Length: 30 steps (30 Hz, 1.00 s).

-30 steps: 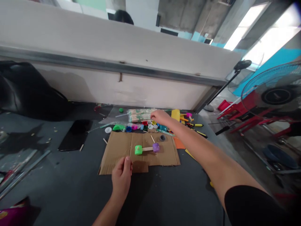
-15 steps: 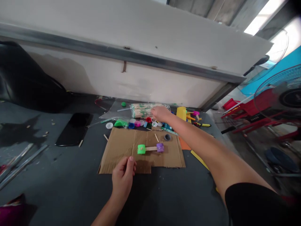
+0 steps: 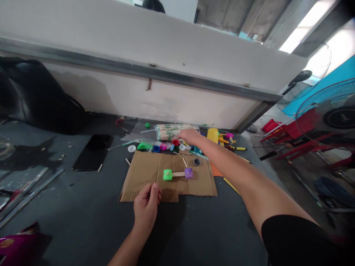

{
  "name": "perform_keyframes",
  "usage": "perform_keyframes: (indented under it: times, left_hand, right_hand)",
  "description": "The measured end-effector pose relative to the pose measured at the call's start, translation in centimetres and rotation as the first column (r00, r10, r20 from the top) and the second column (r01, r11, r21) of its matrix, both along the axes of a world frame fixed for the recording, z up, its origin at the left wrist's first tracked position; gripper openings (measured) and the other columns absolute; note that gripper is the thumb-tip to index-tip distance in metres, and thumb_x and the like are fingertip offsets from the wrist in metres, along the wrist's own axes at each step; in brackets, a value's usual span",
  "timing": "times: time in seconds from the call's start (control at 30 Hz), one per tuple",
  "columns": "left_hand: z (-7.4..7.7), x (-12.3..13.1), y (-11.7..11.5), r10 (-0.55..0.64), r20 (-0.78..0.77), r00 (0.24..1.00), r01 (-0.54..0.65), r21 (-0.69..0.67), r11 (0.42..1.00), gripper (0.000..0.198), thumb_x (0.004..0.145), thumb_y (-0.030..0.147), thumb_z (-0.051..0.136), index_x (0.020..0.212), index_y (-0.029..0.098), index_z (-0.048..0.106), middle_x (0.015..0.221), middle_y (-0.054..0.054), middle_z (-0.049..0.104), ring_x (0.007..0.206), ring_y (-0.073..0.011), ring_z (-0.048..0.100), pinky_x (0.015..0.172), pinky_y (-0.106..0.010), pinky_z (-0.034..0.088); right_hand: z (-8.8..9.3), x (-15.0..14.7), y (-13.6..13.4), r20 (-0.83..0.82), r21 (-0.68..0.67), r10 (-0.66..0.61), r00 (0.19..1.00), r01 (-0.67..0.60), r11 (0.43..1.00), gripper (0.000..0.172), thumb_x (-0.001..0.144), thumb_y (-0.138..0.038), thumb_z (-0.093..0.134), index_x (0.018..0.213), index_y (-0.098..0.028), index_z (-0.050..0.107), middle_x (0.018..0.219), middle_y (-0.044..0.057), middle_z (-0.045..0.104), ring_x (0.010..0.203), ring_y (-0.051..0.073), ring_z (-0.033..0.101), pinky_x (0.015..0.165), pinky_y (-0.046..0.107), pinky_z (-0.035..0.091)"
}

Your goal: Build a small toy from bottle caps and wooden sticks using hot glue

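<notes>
Loosely curled, my left hand (image 3: 146, 201) lies at the front edge of a brown cardboard sheet (image 3: 144, 170), thumb against the fingers, with nothing visible in it. On the cardboard is a wooden stick (image 3: 178, 174) joining a bright green bottle cap (image 3: 167, 175) and a purple bottle cap (image 3: 189, 173). My right hand (image 3: 191, 136) reaches far forward, against the right part of a clear plastic packet of wooden sticks (image 3: 169, 131) with green print. Its fingers point down and left beside loose bottle caps (image 3: 175, 142); the fingertips are hard to make out.
A grey cap (image 3: 197, 162) and a short stick (image 3: 185, 162) lie on the cardboard. Left stand a black phone (image 3: 93, 152), metal strips (image 3: 26, 195) and a black bag (image 3: 39, 96). Yellow pieces (image 3: 213, 135) and a cutter (image 3: 239, 148) lie right. A white panel (image 3: 172, 99) borders the back.
The camera view has shifted slightly, showing more on the left. My right hand stays at the packet, and my left hand keeps its curled pose. The capped stick has not visibly moved.
</notes>
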<state>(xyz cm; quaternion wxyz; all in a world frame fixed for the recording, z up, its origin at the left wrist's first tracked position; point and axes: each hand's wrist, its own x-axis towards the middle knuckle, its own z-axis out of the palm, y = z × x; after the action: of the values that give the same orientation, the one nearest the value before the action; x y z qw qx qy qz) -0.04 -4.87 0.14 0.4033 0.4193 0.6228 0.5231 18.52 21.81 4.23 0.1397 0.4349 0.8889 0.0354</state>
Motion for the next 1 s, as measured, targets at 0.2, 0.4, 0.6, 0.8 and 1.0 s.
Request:
perform_keyframes:
  times: [0.2,0.4,0.6,0.8,1.0]
  left_hand:
    - [-0.1,0.1,0.1,-0.023,-0.010,1.000,0.023,0.013,1.000,0.036,0.088,0.044,0.050,0.063,0.019,0.057,0.052,0.002,0.052,0.045,-0.0113,0.048,0.045,-0.022,0.039]
    - [-0.6,-0.1,0.0,-0.014,0.010,1.000,0.014,-0.005,1.000,0.036,0.088,0.045,0.051,0.065,0.018,0.058,0.053,0.002,0.052,0.045,-0.0109,0.049,0.044,-0.021,0.040]
    - [0.0,-0.1,0.1,-0.010,-0.014,1.000,0.010,0.001,1.000,0.036,0.087,0.043,0.051,0.063,0.017,0.058,0.051,0.002,0.052,0.044,-0.0106,0.049,0.043,-0.020,0.040]
    - [-0.1,-0.1,0.2,-0.007,-0.020,1.000,0.007,-0.003,1.000,0.036,0.087,0.043,0.051,0.064,0.017,0.059,0.052,0.002,0.053,0.045,-0.0111,0.050,0.043,-0.021,0.040]
    - [-0.1,-0.3,0.1,0.004,0.003,1.000,-0.004,-0.005,1.000,0.035,0.088,0.043,0.051,0.065,0.017,0.059,0.053,0.002,0.053,0.046,-0.0109,0.049,0.044,-0.021,0.041]
  right_hand:
    - [-0.2,0.7,0.2,0.044,0.018,0.024,0.999,-0.025,1.000,0.029,0.090,-0.019,0.047,0.107,-0.020,0.071,0.111,0.012,0.070,0.105,0.026,0.062,0.078,0.030,0.046]
    - [-0.5,0.0,0.9,0.095,0.009,0.016,0.995,-0.017,1.000,0.027,0.084,-0.013,0.051,0.099,-0.014,0.073,0.103,0.018,0.072,0.099,0.030,0.066,0.076,0.032,0.048]
    - [-0.4,0.7,1.4,0.124,0.000,0.016,0.992,-0.016,1.000,0.025,0.082,-0.013,0.054,0.098,-0.013,0.073,0.102,0.019,0.073,0.098,0.029,0.067,0.077,0.031,0.048]
    - [-0.7,0.6,1.0,0.109,0.020,0.019,0.994,-0.021,1.000,0.024,0.083,-0.014,0.053,0.094,-0.012,0.073,0.100,0.019,0.073,0.098,0.030,0.067,0.077,0.033,0.047]
    - [0.7,0.4,-0.2,0.028,0.084,-0.007,1.000,0.005,0.996,0.025,0.085,-0.018,0.051,0.103,-0.014,0.068,0.105,0.017,0.071,0.097,0.029,0.066,0.075,0.032,0.046]
